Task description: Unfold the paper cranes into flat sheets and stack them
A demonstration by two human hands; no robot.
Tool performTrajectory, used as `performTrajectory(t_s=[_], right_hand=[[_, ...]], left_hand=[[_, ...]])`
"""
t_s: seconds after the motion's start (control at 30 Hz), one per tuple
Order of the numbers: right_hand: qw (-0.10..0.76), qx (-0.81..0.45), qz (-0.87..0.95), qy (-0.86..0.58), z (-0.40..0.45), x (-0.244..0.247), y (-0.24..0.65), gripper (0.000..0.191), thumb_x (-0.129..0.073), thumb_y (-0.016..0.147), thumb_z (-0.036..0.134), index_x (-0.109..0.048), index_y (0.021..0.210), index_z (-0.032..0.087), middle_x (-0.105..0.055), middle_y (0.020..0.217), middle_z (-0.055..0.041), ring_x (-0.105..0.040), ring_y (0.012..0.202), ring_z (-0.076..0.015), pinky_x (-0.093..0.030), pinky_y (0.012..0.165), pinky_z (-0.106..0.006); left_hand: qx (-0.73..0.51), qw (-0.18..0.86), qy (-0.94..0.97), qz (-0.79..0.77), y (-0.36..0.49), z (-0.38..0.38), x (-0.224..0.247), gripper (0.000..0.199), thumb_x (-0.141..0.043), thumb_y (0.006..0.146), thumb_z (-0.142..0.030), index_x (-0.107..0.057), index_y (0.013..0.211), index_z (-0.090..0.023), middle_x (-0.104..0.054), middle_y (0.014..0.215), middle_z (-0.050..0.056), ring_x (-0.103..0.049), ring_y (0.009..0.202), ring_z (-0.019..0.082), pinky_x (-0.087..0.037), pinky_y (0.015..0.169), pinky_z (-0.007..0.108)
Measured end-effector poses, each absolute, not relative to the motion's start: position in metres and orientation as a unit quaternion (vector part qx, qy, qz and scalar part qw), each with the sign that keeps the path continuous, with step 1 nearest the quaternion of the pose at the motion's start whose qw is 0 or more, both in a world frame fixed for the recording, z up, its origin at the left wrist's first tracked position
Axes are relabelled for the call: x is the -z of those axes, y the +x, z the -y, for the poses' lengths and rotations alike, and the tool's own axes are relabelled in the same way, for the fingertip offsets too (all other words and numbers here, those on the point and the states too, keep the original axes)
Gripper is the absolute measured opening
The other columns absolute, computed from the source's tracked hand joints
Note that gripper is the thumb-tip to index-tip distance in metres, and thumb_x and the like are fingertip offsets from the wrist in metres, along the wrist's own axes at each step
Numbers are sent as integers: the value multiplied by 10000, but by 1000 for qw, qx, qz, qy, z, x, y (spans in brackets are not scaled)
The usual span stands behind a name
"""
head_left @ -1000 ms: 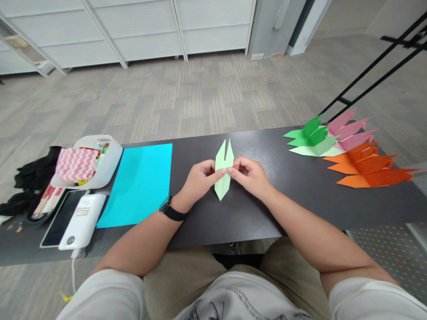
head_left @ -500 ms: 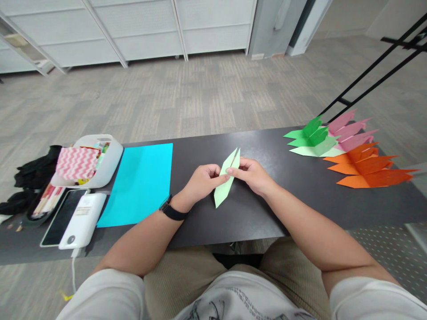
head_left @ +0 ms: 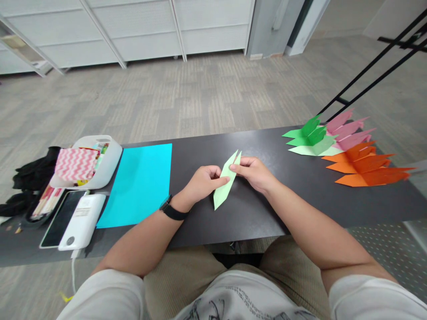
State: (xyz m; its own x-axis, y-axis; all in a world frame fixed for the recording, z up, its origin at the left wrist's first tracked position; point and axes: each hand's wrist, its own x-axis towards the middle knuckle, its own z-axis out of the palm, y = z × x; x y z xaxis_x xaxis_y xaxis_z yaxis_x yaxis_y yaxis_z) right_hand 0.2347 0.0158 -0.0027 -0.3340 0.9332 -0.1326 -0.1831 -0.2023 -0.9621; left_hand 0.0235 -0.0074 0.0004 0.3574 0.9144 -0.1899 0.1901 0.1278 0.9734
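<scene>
A pale green folded paper (head_left: 223, 190) is held up above the dark table, long and pointed at both ends, with a slit splitting its far end. My left hand (head_left: 204, 183) pinches it from the left, thumb lying across its face. From the right, my right hand (head_left: 252, 172) grips one flap near the slit between thumb and fingers. The fingers behind the paper are partly hidden. To the right stand finished-looking folded paper cranes in green (head_left: 311, 137), pink (head_left: 350, 129) and orange (head_left: 367, 164), set in rows.
A bright blue sheet (head_left: 138, 184) lies on the table (head_left: 200, 226) left of my hands. Beyond it are a white basket (head_left: 111, 162) with a pink zigzag pouch (head_left: 76, 163), a white power bank (head_left: 82, 222), a phone (head_left: 62, 222) and black cloth (head_left: 35, 171).
My right thumb has shifted slightly up and right along the paper, away from my left thumb. The slit at the far end looks a little wider.
</scene>
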Motion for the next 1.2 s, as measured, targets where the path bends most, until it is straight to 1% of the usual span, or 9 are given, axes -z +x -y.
performTrajectory(t_s=[0.17,0.43,0.63,0.73,0.8,0.9,1.0,1.1,1.2], right_hand=[[431,-647,485,-400,-17,1,236,386,-990,670,566,-853,809,232,-771,940,-42,-686,863,-191,-570,920,-395],[453,-649,480,-379,-16,-4,239,389,-986,682,566,-834,831,240,-749,927,-24,-668,838,-172,-571,882,-368],[462,-621,478,-415,-16,-3,239,469,-985,648,617,-731,684,225,-676,792,-7,-624,774,-173,-566,812,-366],[461,-626,476,-411,-15,-5,238,465,-980,647,633,-765,741,232,-697,852,-18,-630,801,-179,-571,809,-367],[463,-627,479,-404,-15,-7,239,438,-966,676,628,-798,789,240,-708,910,-26,-642,838,-184,-570,822,-367],[484,-599,493,-405,-15,-6,240,385,-949,723,597,-801,753,243,-675,887,-20,-630,846,-178,-552,832,-360],[505,-573,500,-409,-16,-4,239,369,-954,723,579,-792,734,247,-656,879,-14,-616,846,-175,-537,837,-356],[521,-560,492,-416,-16,-3,236,391,-964,692,585,-768,738,250,-653,895,-8,-605,833,-172,-535,831,-354],[526,-546,487,-433,-16,-3,235,438,-957,678,610,-712,702,248,-630,852,-1,-585,799,-172,-543,814,-357]], left_hand=[[-313,598,571,-467,24,8,0,438,-845,779,-503,-550,720,-185,-610,692,-21,-539,611,111,-394,571,231],[-317,621,553,-457,24,8,0,449,-864,770,-522,-573,753,-182,-634,720,-16,-560,622,115,-412,575,234],[-314,617,559,-456,23,8,3,474,-866,786,-559,-576,763,-185,-629,715,-20,-558,621,116,-417,580,238],[-320,611,563,-455,23,7,4,473,-864,790,-558,-575,766,-184,-631,729,-18,-564,642,120,-427,600,241],[-328,607,565,-452,24,7,3,455,-854,803,-546,-583,782,-182,-642,759,-12,-572,666,122,-440,624,243],[-339,600,571,-445,26,8,1,427,-840,817,-524,-585,803,-182,-645,784,-11,-574,689,122,-453,650,244],[-337,589,579,-452,27,8,-1,421,-828,823,-510,-562,786,-186,-623,767,-19,-559,680,118,-439,637,238],[-327,584,583,-461,26,8,-1,409,-820,825,-507,-567,800,-187,-627,773,-17,-559,676,119,-435,624,237],[-322,572,591,-469,25,7,1,398,-819,824,-504,-575,813,-189,-623,764,-18,-557,670,122,-430,614,236]])
